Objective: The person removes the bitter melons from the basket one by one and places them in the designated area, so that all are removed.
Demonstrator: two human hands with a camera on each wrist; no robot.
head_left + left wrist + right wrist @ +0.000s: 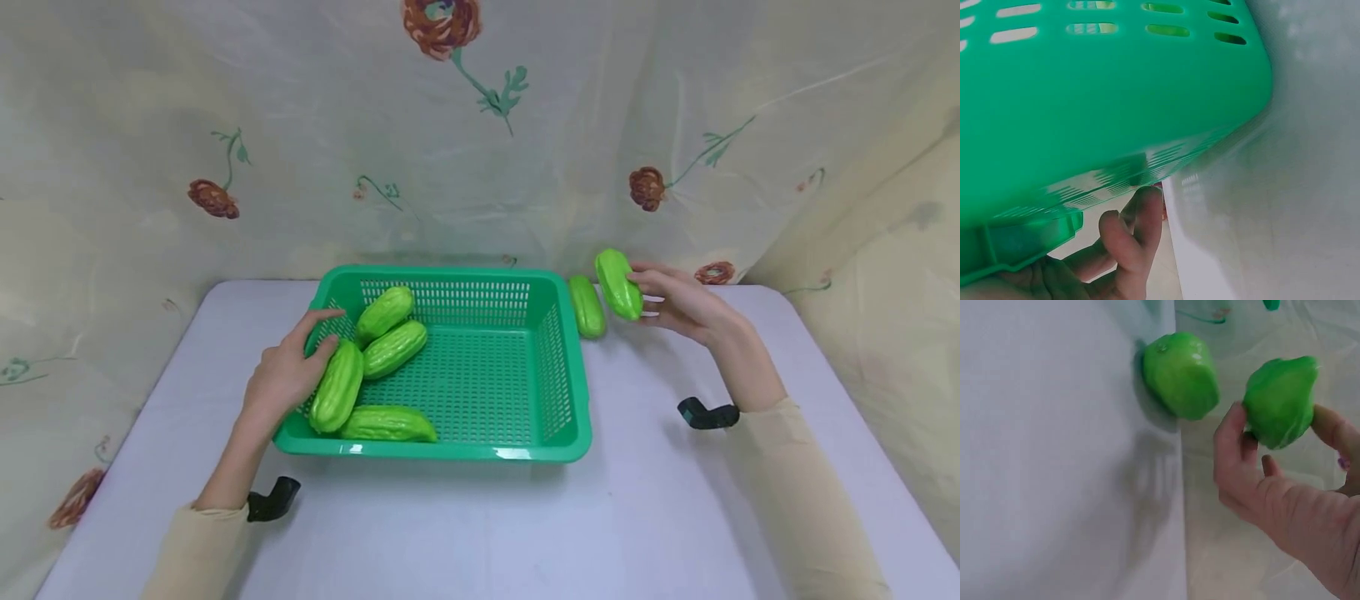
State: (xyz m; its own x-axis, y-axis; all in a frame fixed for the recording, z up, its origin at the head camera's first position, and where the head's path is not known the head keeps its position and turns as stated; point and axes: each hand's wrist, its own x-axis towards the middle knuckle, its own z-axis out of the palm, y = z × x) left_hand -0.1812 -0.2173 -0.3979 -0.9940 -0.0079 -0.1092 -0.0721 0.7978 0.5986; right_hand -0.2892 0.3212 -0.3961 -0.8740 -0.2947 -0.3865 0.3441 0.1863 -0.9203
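A green plastic basket (pixel 480 451) with slotted walls stands on the table, several pale-green ridged bitter gourds (pixel 395 348) lying in its left part. My left hand (pixel 288 371) holds the basket by its left side. In the left wrist view, curled fingers (pixel 1129 247) show beside the basket's outer wall (pixel 1085 106). To the right of the basket, my right hand (pixel 686 304) pinches another bitter gourd (pixel 619 284) between thumb and fingers, raised above the table. Another bitter gourd (pixel 587 307) lies on the table against the basket's right side, close to the held one.
A white cloth covers the table (pixel 480 533). Behind it hangs a pale curtain (pixel 315 133) with brown flowers, which continues along both sides. Dark wrist mounts (pixel 708 414) stick out from both sleeves.
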